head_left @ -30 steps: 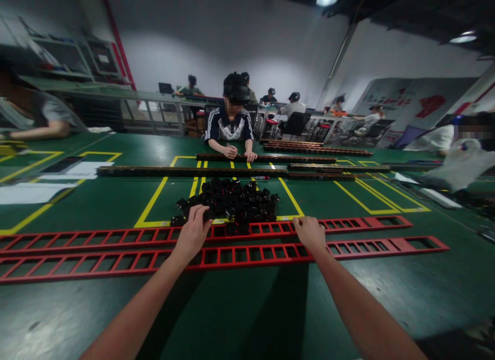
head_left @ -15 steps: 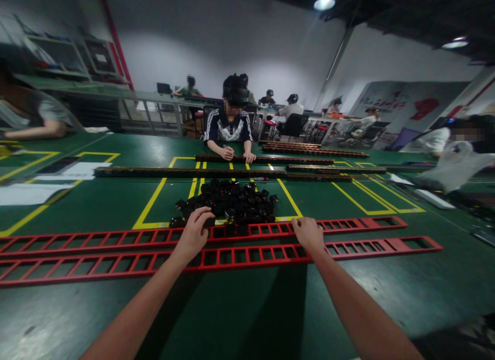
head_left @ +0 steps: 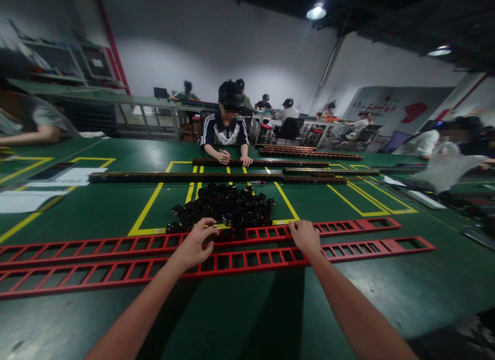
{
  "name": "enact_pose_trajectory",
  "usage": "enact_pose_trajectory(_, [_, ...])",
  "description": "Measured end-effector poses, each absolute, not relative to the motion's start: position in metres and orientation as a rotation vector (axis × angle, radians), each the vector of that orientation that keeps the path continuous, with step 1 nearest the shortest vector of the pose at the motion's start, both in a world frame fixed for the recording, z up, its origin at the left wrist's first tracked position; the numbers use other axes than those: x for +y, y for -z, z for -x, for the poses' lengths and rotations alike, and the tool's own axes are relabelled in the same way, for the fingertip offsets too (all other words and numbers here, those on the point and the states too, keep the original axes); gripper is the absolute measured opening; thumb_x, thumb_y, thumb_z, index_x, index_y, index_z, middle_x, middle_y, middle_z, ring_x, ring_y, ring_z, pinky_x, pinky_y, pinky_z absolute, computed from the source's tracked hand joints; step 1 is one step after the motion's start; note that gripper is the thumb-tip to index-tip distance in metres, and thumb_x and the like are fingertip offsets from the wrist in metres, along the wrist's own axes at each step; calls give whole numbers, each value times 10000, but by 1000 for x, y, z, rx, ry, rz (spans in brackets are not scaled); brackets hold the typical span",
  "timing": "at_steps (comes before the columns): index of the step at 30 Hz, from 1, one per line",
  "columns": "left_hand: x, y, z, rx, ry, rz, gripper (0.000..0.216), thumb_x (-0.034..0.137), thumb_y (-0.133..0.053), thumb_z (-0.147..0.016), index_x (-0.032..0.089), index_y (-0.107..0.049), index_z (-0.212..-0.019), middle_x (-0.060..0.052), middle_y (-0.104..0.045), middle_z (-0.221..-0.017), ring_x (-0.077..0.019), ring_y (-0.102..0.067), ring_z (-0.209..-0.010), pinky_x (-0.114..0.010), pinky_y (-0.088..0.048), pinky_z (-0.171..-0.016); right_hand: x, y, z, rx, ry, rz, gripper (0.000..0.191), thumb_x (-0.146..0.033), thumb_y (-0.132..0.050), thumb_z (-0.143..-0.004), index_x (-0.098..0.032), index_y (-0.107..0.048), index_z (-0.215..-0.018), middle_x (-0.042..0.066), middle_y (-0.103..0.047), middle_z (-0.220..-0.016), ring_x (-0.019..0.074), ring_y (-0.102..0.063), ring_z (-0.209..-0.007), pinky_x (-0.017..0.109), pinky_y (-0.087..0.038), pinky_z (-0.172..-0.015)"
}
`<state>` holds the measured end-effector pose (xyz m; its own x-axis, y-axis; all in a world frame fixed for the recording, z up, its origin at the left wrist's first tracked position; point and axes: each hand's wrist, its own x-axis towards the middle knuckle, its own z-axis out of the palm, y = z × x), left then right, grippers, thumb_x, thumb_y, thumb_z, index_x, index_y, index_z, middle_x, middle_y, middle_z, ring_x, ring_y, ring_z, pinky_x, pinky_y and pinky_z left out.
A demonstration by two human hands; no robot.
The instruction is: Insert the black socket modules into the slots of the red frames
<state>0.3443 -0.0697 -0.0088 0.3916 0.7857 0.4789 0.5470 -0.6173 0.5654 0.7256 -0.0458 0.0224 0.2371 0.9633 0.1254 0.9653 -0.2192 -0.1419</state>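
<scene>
Two long red slotted frames [head_left: 266,258], like ladders with many openings, lie side by side across the green table. My left hand [head_left: 195,245] is over them, thumb and fingers curved apart, with nothing visible between them. A heap of small black parts [head_left: 226,208] sits just beyond it, and a few black parts [head_left: 235,234] rest at the far red frame, near my left fingertips. Farther right, my right hand [head_left: 306,237] is closed at the far red frame [head_left: 340,226], fingers curled over its edge; the fingertips are partly hidden.
Long dark strips [head_left: 185,178] lie across the table behind the heap, with a marker [head_left: 257,182] beside them. Yellow tape [head_left: 149,210] marks the table. Opposite me, a co-worker [head_left: 226,130] has both hands at another strip. White papers [head_left: 29,200] lie left, a plastic bag [head_left: 444,166] right.
My left hand has drawn slightly back toward me, and its thumb and fingers show a clearer gap. My right hand stays at the far red frame. The whole view has shifted a little.
</scene>
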Motion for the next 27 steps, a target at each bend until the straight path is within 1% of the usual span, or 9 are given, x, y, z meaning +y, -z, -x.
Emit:
enact_pose_trajectory(2, [-69, 9, -345, 1141, -1039, -2341, 198, 155, -522, -882, 211, -645, -1026, -117, -528, -1313, -240, -575, -1242, -420, -499, -1071, -45, -21, -727, -1831, 21, 2311, 432, -359, -374, -1007, -158, -734, -879, 146, -711, -1054, 259, -598, -1051, 381, -387, -923])
enact_pose_trajectory(3, [-69, 10, -345, 1137, -1032, -2345, 204, 171, -524, -897, 215, -645, -1055, -116, -529, -1317, -237, -575, -1245, -417, -497, -1073, -45, -20, -727, -1833, 27, 2309, 431, -360, -375, -1006, -158, -733, -879, 144, -712, -1053, 259, -597, -1053, 380, -387, -922])
enact_pose_trajectory(6, [-67, 11, -346, 1173, -1035, -2338, 299, 189, -555, -894, 223, -596, -1188, -107, -557, -1298, -223, -581, -1232, -400, -495, -1068, -44, -18, -728, -1833, 37, 2313, 434, -369, -374, -1008, -157, -729, -875, 140, -714, -1049, 255, -598, -1052, 372, -390, -913])
enact_pose_trajectory(9, [-66, 13, -346, 1244, -1049, -2293, 341, 201, -598, -858, 216, -565, -1196, -80, -624, -1197, -209, -638, -1113, -373, -537, -990, -45, -18, -728, -1834, 36, 2323, 434, -370, -373, -1011, -159, -731, -883, 139, -715, -1058, 250, -599, -1059, 367, -391, -919])
enact_pose_trajectory(11, [-65, 15, -347, 1263, -1007, -2283, 352, 213, -597, -857, 221, -566, -1207, -69, -657, -1169, -207, -663, -1061, -372, -551, -956, -45, -19, -727, -1836, 43, 2325, 428, -366, -375, -1012, -161, -734, -900, 142, -714, -1066, 250, -596, -1075, 367, -389, -929])
enact_pose_trajectory(16, [-65, 17, -347, 1299, -943, -2327, 466, 247, -636, -855, 235, -562, -1314, -86, -673, -1260, -238, -655, -1140, -418, -533, -1004, -46, -22, -725, -1830, 29, 2339, 432, -368, -374, -1014, -157, -736, -907, 149, -711, -1076, 253, -599, -1079, 368, -389, -931])
enact_pose_trajectory(20, [-64, 16, -346, 1261, -953, -2397, 405, 230, -635, -870, 236, -609, -1274, -84, -693, -1222, -236, -650, -1131, -424, -540, -988, -46, -22, -725, -1821, 30, 2334, 429, -362, -374, -1012, -158, -730, -887, 146, -713, -1070, 254, -601, -1066, 368, -390, -915])
enact_pose_trajectory(27, [-62, 21, -346, 1243, -975, -2375, 397, 255, -591, -926, 227, -578, -1322, -92, -674, -1253, -234, -631, -1160, -444, -518, -1027, -46, -20, -727, -1825, 27, 2328, 439, -369, -363, -1016, -156, -722, -879, 146, -715, -1064, 254, -596, -1073, 364, -382, -912])
